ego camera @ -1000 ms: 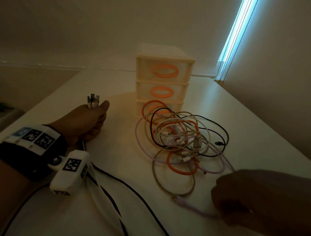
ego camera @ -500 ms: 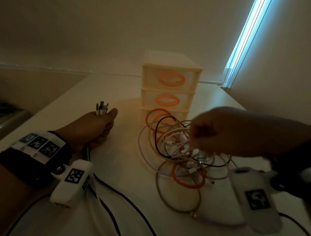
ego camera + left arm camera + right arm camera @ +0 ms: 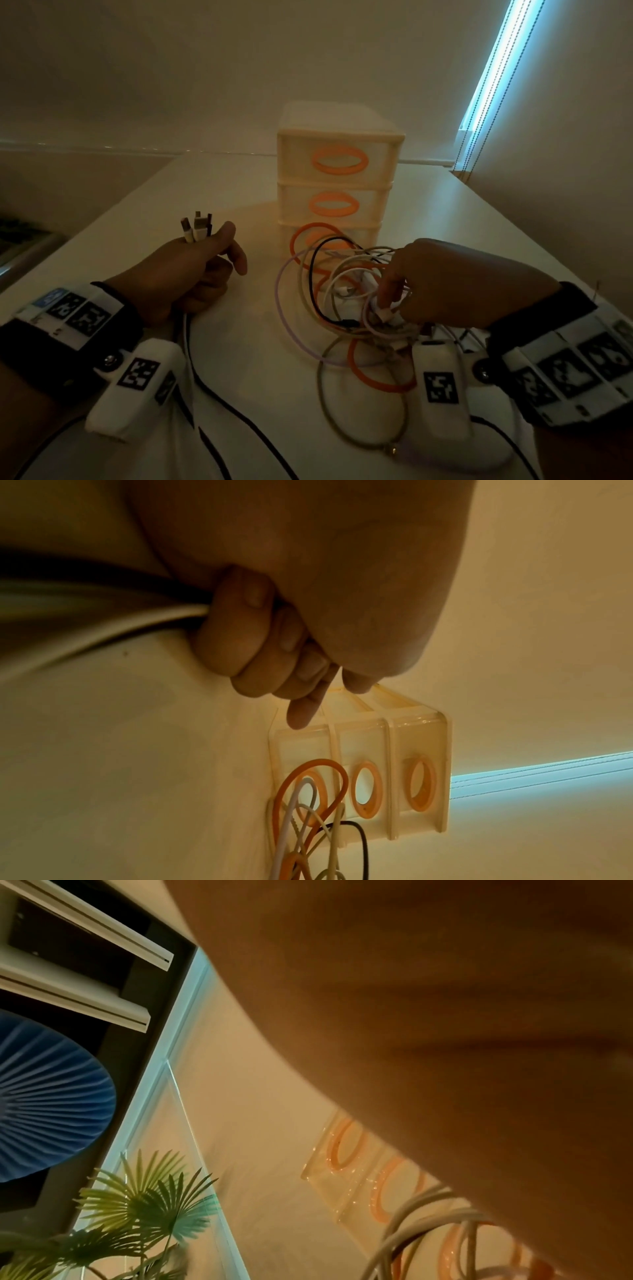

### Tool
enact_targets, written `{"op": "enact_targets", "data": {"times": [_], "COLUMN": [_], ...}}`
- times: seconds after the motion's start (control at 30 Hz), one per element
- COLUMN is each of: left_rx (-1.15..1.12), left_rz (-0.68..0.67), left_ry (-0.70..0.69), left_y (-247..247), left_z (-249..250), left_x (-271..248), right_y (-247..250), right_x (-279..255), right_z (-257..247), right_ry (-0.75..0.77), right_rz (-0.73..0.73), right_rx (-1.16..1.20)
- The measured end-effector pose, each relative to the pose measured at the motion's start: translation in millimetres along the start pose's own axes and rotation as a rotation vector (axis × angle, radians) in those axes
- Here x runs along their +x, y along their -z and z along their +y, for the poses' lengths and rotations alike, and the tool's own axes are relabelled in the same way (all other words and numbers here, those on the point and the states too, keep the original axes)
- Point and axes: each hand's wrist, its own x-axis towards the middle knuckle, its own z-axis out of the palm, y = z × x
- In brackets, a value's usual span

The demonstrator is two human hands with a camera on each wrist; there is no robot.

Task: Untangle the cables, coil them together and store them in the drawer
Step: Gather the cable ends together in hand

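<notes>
A tangle of cables (image 3: 342, 301) in orange, black, white, beige and lilac lies on the white table in front of a cream three-drawer unit (image 3: 337, 181) with orange oval handles. My left hand (image 3: 202, 270) grips a bunch of cables, their plugs (image 3: 196, 229) sticking up above the fist; the index finger points out. In the left wrist view the fingers (image 3: 253, 642) curl round a white cable (image 3: 103, 631). My right hand (image 3: 394, 305) reaches into the tangle and pinches a white plug (image 3: 385, 312). All three drawers are closed.
Black and white leads (image 3: 219, 404) trail from my left hand toward the near table edge. A window blind with a bead chain (image 3: 486, 89) glows at the far right. The right wrist view shows a green palm plant (image 3: 147, 1210) and a blue fan-shaped object (image 3: 44, 1107).
My right hand moved from the lilac cable end at the near right up over the tangle and came down onto a white plug. My left hand kept its grip and extended its index finger.
</notes>
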Motion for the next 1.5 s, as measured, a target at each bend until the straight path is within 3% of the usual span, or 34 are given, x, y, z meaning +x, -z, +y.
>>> {"op": "enact_targets", "data": {"times": [0.17,0.3,0.37,0.5,0.57,0.6,0.67,0.73,0.8,0.87,0.93,1.07,1.17,1.23,1.37,1.5], "left_rx": [-0.015,-0.054,-0.065,-0.094,-0.117,-0.125,-0.123,-0.128,-0.127,-0.119,-0.131,-0.187,-0.223,-0.231,-0.266,-0.231], "left_rz": [0.003,0.012,0.003,0.003,-0.001,-0.002,0.004,0.005,0.006,0.011,0.011,0.033,0.039,0.037,0.037,-0.009], "left_ry": [-0.007,-0.012,-0.009,-0.004,-0.019,-0.030,-0.070,-0.118,-0.164,-0.207,-0.248,-0.313,-0.325,-0.323,-0.307,-0.332], "left_y": [0,4,4,3,2,1,0,-3,-5,-7,-9,-19,-28,-32,-35,-37], "left_z": [-3,-7,-8,-6,-3,0,5,11,14,16,18,26,32,34,35,30], "left_x": [1,2,3,0,-2,-4,-8,-12,-17,-22,-24,-24,-26,-28,-31,-32], "right_y": [-10,1,15,37,43,46,46,43,42,49,59,64,43,20,-18,-26], "right_x": [9,4,-6,-6,8,16,29,36,36,32,34,52,66,77,88,81], "right_z": [11,23,28,20,9,1,-13,-28,-38,-38,-30,-30,-58,-77,-92,-91], "right_ry": [-0.046,-0.032,-0.020,-0.063,-0.130,-0.152,-0.147,-0.078,-0.022,-0.002,-0.010,-0.108,0.003,0.153,0.394,0.442], "right_rz": [0.020,0.051,0.246,0.859,1.027,1.072,1.108,0.995,0.823,0.715,0.768,1.202,1.370,1.320,0.978,0.860], "right_rx": [-0.128,0.070,0.468,1.581,1.760,1.682,1.151,0.530,0.315,0.403,0.596,0.797,0.897,0.901,0.830,0.869]}}
